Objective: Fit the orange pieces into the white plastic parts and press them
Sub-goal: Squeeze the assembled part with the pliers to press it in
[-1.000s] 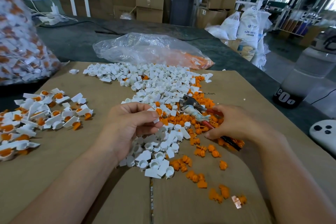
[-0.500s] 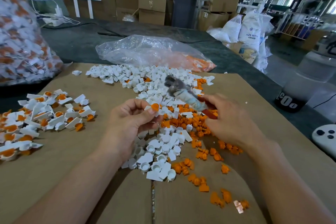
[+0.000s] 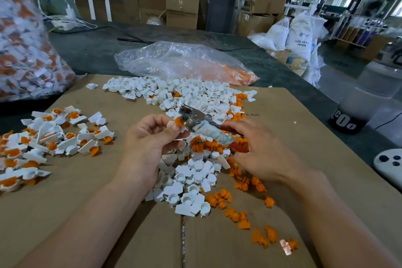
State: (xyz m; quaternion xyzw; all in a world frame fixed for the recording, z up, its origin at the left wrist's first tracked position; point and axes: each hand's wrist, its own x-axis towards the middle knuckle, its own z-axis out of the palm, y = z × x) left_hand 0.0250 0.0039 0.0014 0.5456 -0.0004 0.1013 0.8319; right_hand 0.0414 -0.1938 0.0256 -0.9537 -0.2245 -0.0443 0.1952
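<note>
My left hand [image 3: 150, 137] pinches a white plastic part [image 3: 171, 125] with an orange piece [image 3: 178, 121] seated in it, held above the cardboard. My right hand [image 3: 261, 152] grips pliers [image 3: 202, 125] with red, tape-wrapped handles; the metal jaws sit around the orange piece. Below the hands lies a heap of loose white parts [image 3: 191, 183] with loose orange pieces [image 3: 237, 213] scattered to its right. More white parts [image 3: 185, 91] are piled further back.
Assembled white-and-orange parts [image 3: 54, 137] lie at the left on the cardboard sheet [image 3: 87, 191]. A clear bag of orange pieces [image 3: 185, 63] lies behind, a full bag [image 3: 24, 45] far left. A bottle [image 3: 367, 93] and a white controller [image 3: 389, 161] stand at the right.
My right hand lifted the pliers from the pile and swung their jaws left onto the orange piece held by my left hand. My left hand rose slightly with the part.
</note>
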